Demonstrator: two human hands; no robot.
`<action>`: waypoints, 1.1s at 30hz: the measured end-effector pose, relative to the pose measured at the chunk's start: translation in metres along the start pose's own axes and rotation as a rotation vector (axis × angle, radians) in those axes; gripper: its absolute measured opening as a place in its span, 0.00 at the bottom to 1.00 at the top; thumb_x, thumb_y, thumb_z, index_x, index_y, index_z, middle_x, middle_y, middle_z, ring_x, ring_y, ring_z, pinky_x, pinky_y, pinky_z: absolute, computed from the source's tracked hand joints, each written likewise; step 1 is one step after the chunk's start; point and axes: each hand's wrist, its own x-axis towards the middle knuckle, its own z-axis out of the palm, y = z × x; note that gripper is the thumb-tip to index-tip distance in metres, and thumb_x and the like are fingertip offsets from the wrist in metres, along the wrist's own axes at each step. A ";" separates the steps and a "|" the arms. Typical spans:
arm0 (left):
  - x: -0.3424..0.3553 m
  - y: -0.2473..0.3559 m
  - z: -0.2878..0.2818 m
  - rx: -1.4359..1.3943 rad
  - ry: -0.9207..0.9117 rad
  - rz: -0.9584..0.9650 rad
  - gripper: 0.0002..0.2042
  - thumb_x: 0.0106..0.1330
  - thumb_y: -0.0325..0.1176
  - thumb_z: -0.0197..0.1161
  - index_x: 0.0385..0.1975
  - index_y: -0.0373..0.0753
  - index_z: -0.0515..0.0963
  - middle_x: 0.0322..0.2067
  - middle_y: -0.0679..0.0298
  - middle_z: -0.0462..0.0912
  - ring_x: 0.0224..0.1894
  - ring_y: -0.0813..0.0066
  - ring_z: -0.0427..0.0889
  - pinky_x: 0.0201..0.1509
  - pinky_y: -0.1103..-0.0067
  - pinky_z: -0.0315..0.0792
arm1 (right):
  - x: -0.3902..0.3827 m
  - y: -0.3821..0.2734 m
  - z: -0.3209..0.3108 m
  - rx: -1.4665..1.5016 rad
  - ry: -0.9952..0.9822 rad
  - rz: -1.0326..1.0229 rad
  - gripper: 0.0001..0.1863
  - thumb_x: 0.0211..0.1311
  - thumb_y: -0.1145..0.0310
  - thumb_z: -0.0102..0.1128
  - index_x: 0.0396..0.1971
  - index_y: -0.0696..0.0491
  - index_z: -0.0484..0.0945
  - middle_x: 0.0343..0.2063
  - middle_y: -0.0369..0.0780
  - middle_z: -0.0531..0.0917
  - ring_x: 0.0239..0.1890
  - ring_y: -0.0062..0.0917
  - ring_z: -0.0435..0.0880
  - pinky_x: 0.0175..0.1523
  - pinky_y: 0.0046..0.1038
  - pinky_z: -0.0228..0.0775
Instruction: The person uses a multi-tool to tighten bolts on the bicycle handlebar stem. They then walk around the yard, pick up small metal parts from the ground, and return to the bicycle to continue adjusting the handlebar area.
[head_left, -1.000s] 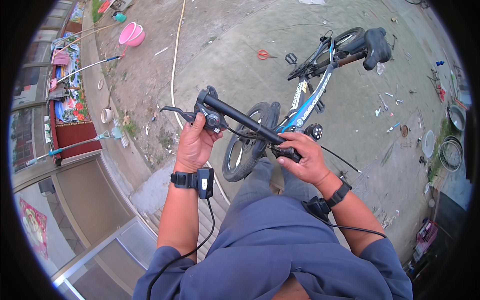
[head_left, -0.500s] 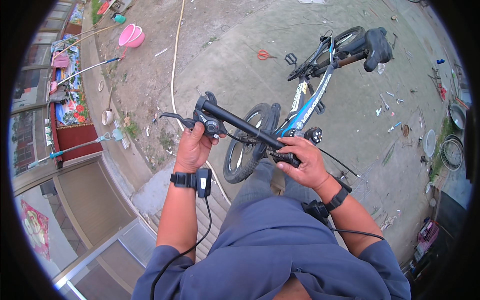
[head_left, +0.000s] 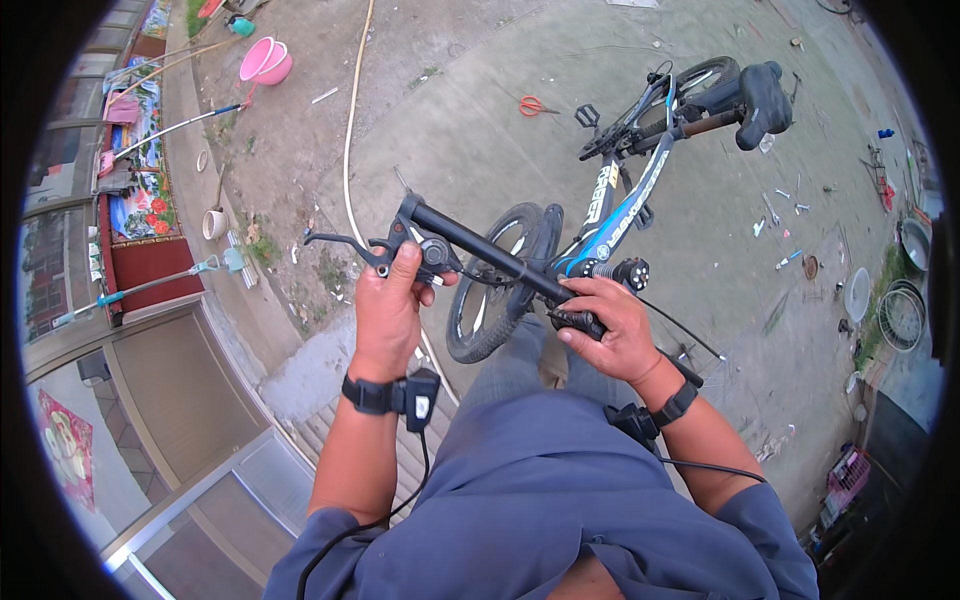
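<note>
A black handlebar (head_left: 470, 240) slants across in front of me, fixed to a bicycle with a white and blue frame (head_left: 628, 212). My left hand (head_left: 392, 305) is closed around a black brake lever and shifter unit (head_left: 428, 255), thumb on top, at the bar's left end. The lever blade points out to the left. My right hand (head_left: 612, 325) grips the bar's near part, by a black handlebar grip (head_left: 580, 322); some of its fingers are hidden beneath. Below the bar stands the front wheel (head_left: 490, 285), close to my legs.
Red-handled scissors (head_left: 533, 105) lie on the ground beyond the bar. Scattered tools (head_left: 785, 205) and metal basins (head_left: 912, 245) are to the right. A pale hose (head_left: 352, 140) runs along the left, past pink buckets (head_left: 266, 62). The bicycle's saddle (head_left: 764, 105) is at the far right.
My left hand has tilted, and the brake lever unit has turned slightly, its lever swinging a little left and down. My right hand stays on the bar.
</note>
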 end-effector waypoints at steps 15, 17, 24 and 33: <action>-0.010 -0.002 0.012 -0.067 0.087 -0.059 0.13 0.74 0.42 0.64 0.44 0.38 0.75 0.35 0.65 0.85 0.33 0.75 0.87 0.27 0.86 0.68 | -0.001 0.003 -0.004 0.025 -0.064 0.020 0.17 0.51 0.63 0.74 0.42 0.50 0.85 0.53 0.46 0.85 0.52 0.46 0.83 0.58 0.41 0.73; -0.012 0.001 0.012 -0.033 0.110 -0.108 0.16 0.74 0.41 0.64 0.51 0.35 0.74 0.37 0.65 0.85 0.35 0.76 0.87 0.30 0.86 0.71 | 0.000 0.003 -0.007 0.058 -0.109 0.050 0.17 0.51 0.63 0.74 0.42 0.50 0.84 0.53 0.46 0.83 0.54 0.45 0.82 0.61 0.45 0.70; -0.019 -0.015 -0.006 -0.249 0.004 -0.005 0.29 0.69 0.29 0.68 0.68 0.31 0.64 0.55 0.59 0.77 0.55 0.77 0.78 0.56 0.77 0.76 | 0.001 -0.013 -0.018 0.030 -0.256 0.266 0.19 0.54 0.64 0.73 0.45 0.52 0.84 0.55 0.48 0.83 0.62 0.43 0.80 0.75 0.53 0.53; 0.001 -0.035 -0.015 -0.086 0.017 0.257 0.31 0.48 0.26 0.81 0.56 0.37 0.78 0.49 0.57 0.79 0.48 0.66 0.81 0.48 0.74 0.76 | 0.012 -0.035 -0.025 0.041 -0.322 0.474 0.17 0.58 0.65 0.72 0.46 0.52 0.83 0.58 0.49 0.81 0.66 0.43 0.76 0.76 0.51 0.50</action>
